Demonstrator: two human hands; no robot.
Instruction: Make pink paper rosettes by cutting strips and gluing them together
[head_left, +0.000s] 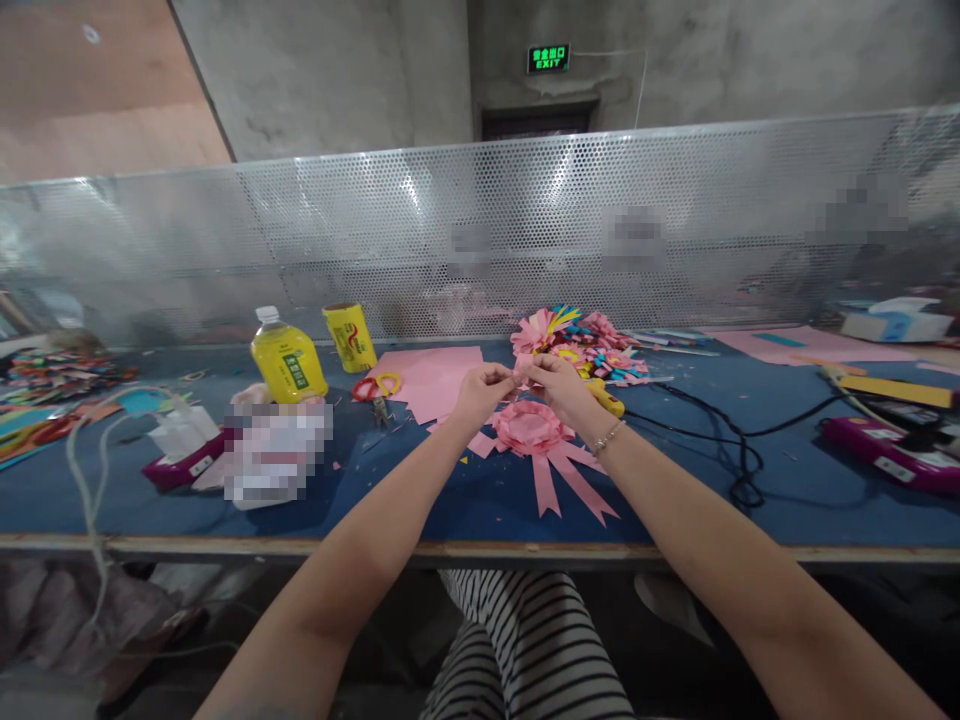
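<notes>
My left hand (pixel 481 388) and my right hand (pixel 553 382) meet above the blue table (pixel 450 500), both with fingers pinched on a small pink paper piece (pixel 517 374) held between them. Just below the hands lies a pink paper rosette (pixel 529 427) with ribbon tails (pixel 559 482) spreading toward me. A bracelet sits on my right wrist.
A pink paper sheet (pixel 435 380), red and yellow scissors (pixel 377 386), a yellow bottle (pixel 286 362) and a yellow can (pixel 349 336) lie to the left. A pile of finished paper flowers (pixel 581 345) sits behind the hands. A black cable (pixel 731 440) and magenta tools (pixel 885 448) lie at the right. A perforated metal screen (pixel 480 230) runs along the back.
</notes>
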